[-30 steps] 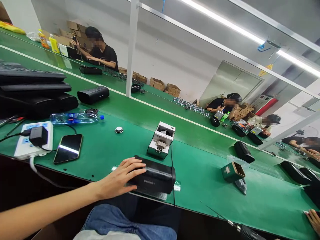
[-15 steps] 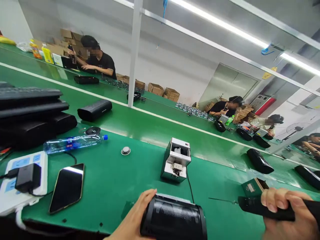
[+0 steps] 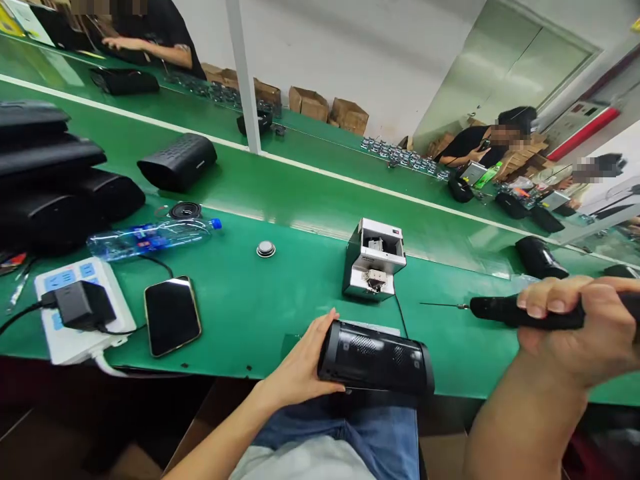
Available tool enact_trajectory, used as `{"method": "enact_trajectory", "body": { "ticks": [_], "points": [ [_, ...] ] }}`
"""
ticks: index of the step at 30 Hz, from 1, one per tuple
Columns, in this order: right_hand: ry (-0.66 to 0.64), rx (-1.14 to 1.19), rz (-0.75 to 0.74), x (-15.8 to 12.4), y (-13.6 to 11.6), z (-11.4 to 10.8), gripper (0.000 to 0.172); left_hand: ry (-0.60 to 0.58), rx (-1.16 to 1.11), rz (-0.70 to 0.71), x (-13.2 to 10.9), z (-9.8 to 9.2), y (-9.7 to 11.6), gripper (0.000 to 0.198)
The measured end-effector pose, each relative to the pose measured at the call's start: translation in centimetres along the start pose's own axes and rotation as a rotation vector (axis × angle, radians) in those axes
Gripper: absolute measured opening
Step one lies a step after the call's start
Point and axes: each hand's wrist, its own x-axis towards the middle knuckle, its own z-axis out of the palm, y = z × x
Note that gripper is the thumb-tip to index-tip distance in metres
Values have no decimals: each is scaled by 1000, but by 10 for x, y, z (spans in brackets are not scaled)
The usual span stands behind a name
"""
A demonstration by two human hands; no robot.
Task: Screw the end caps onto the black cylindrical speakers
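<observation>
My left hand [image 3: 305,360] grips the left end of a black speaker [image 3: 377,357] with a glossy perforated front. The speaker is at the table's near edge, above my lap. My right hand [image 3: 575,320], raised over the table on the right, is wrapped round a black electric screwdriver [image 3: 505,312]. Its long thin bit points left, apart from the speaker. Just beyond the speaker stands a white and black screw feeder [image 3: 375,260]. No screw can be made out on the bit's tip.
On the left lie a phone [image 3: 173,317], a power strip [image 3: 83,333], a plastic bottle [image 3: 150,238] and a stack of black speaker housings [image 3: 55,180]. A small round silver part [image 3: 265,249] is left of the feeder. Another housing [image 3: 177,162] rests farther back, and co-workers sit across the table.
The view has tipped downward, bringing my lap into sight and shifting the table upward. Both hands keep hold of the speaker and the screwdriver.
</observation>
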Motion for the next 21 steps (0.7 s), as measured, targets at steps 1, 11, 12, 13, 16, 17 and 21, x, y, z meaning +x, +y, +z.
{"method": "enact_trajectory", "body": {
  "ticks": [1,11,12,13,16,17,21],
  "points": [
    [-88,19,-62,-3,4,7,17,5,2,-9,0,0,2,161],
    [-465,257,-94,-39,39,63,19,11,-2,-92,-2,-1,11,163],
    [-465,235,-96,-43,40,68,20,7,-5,-95,-2,-1,12,162],
    [-472,211,-102,-47,42,72,21,6,-6,-97,-2,-2,13,161],
    [-512,151,-112,-53,49,82,19,19,2,-98,0,-3,14,161],
    [-516,135,-112,-52,52,85,18,26,10,-100,1,-4,14,161],
    [-444,44,-79,-42,65,93,22,16,43,-107,0,-4,12,155]
  ]
}}
